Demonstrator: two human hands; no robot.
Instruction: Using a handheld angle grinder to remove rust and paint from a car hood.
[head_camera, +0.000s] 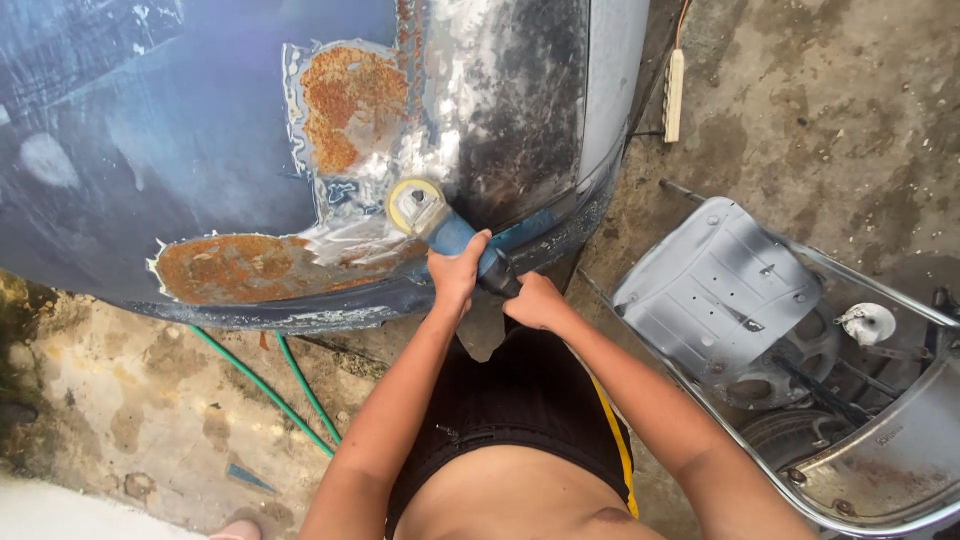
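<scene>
Your left hand (455, 272) and right hand (535, 300) both clasp the blue grinder (450, 232), its disc (413, 203) touching bare metal on the rusty panel (200, 150), just ahead of your knuckles.

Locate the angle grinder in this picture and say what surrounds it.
In the head view, the blue angle grinder sits at centre, gripped by the left hand and right hand, its disc on bare metal of the car panel between two rust patches.
</scene>
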